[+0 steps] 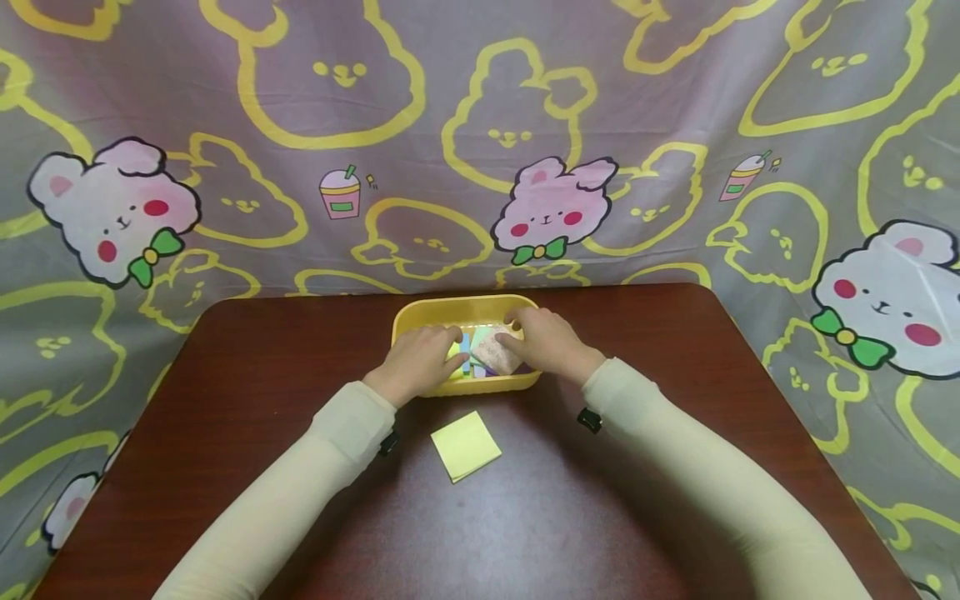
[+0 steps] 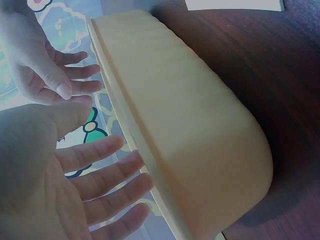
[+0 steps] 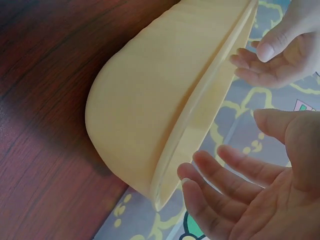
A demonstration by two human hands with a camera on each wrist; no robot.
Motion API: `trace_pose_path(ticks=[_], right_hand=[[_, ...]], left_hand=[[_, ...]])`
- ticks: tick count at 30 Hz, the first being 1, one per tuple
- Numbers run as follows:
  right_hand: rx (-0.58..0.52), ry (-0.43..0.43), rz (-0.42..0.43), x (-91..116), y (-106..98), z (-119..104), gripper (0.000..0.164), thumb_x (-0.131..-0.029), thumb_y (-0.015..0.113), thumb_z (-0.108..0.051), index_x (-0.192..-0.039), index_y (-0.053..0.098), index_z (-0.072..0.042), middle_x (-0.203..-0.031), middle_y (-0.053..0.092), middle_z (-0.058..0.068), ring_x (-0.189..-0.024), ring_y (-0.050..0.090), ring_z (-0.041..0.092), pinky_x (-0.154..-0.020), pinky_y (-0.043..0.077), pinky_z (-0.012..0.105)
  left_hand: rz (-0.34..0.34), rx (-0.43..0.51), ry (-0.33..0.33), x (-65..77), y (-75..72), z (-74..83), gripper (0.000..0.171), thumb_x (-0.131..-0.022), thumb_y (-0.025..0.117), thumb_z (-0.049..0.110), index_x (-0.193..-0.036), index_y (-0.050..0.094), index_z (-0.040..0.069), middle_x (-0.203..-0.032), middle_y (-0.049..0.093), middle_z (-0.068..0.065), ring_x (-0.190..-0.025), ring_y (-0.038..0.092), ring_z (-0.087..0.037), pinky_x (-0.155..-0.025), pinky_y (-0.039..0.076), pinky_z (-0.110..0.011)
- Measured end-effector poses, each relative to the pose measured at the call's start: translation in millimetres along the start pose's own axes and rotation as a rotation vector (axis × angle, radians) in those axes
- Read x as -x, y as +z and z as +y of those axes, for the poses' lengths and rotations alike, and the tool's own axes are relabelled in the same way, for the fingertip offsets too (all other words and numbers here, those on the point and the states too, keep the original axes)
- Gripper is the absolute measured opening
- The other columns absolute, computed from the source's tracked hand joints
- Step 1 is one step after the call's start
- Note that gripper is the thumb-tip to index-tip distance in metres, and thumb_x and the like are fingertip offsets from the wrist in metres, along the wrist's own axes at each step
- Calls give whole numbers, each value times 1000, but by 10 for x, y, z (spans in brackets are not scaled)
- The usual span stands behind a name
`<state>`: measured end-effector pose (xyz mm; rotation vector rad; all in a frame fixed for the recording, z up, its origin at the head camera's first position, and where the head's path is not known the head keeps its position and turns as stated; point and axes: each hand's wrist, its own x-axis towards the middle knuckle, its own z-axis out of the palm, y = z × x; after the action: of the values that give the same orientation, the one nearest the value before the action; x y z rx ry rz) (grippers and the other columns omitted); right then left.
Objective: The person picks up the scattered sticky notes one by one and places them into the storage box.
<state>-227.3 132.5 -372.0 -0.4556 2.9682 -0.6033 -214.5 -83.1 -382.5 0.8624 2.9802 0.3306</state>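
Observation:
A yellow plastic basket stands near the table's far edge, with several coloured paper pieces inside. Among them lie a speckled beige-pink square and a blue strip. Over the basket's left end hovers my left hand, its fingers relaxed and spread in the left wrist view. My right hand hangs over the right end, fingers loosely bent and holding nothing in the right wrist view. On the table in front of the basket lies a yellow sticky note pad.
The dark reddish-brown wooden table has rounded far corners. A grey curtain with yellow outlines and cartoon rabbits hangs behind it and along both sides.

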Motion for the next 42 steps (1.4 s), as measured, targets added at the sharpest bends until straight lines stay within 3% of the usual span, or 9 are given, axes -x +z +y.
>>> trace_pose_path(ticks=[8,19,42], right_hand=[[-5,-53,31,67,2,-39,42,-87,60,-40,-112,65,-6,-101,67,7,-86,63,20,-75,52,39],[-21,-74,41,164,13,-78,40,-87,60,-40,-111,65,-9,-100,66,2,-78,59,13,-70,51,31],[-17,-126,88,349,17,-171,40,-87,61,-38,-111,66,-8,-102,68,3,-78,60,13,-69,51,34]], left_hand=[[7,-1,0,14,-18,13,39,-92,54,39,-116,62,10,-100,67,-4,-83,62,-20,-65,50,-37],[69,-11,22,57,-41,52,37,-91,56,38,-113,64,11,-99,67,-5,-81,62,-20,-62,49,-37],[101,-22,47,142,-102,97,36,-90,58,37,-113,64,11,-94,67,-3,-75,60,-17,-62,48,-36]])
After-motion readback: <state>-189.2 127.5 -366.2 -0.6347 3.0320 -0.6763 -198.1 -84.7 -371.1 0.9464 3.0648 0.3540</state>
